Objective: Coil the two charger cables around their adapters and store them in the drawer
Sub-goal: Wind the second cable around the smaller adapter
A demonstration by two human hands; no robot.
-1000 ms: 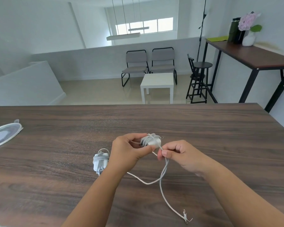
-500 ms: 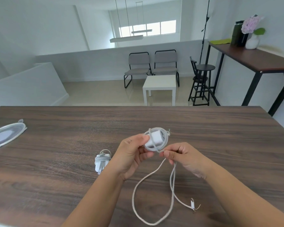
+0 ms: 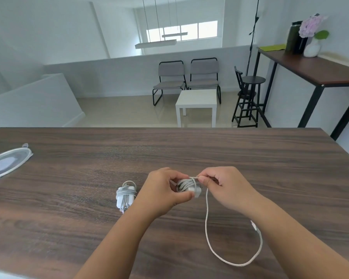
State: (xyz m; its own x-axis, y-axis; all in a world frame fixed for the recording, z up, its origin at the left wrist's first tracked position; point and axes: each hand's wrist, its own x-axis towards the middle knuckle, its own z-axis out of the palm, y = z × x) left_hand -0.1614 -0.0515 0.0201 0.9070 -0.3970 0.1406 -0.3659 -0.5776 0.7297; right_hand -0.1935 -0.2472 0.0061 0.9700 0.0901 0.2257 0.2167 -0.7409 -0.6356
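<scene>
Left hand (image 3: 163, 193) grips the small white square charger adapter (image 3: 189, 188) just above the dark wood-grain tabletop (image 3: 210, 150) — thumb under the near corner, fingers curled over the far side. Several turns of thin white cable are already wound around the adapter's body.

Right hand (image 3: 223, 185) is just beside it, thumb and forefinger pinching the cable right where it meets the top of the coil; remaining fingers curled in.

The loose tail of the white charger cable (image 3: 207, 224) drops from the adapter, runs down toward the near edge, sweeps right in a wide open loop lying on the table, and comes back up to its small connector end (image 3: 254, 226), which sits beside the right forearm (connector type too small to tell).

Second white adapter with its cable fully coiled around it (image 3: 126, 195) lies flat on the table just left of the left wrist — close, probably not touching, though the wrist hides its right edge.

Far left edge of the table: a translucent oval pouch with a zip rim (image 3: 7, 165), partly out of view.

Beyond the table: two grey chairs with black frames (image 3: 186, 77), a low white square side table (image 3: 196, 101), a black stool (image 3: 250, 91), and a tall wood-topped console table (image 3: 310, 67) carrying a white vase of pink flowers (image 3: 312, 37).
</scene>
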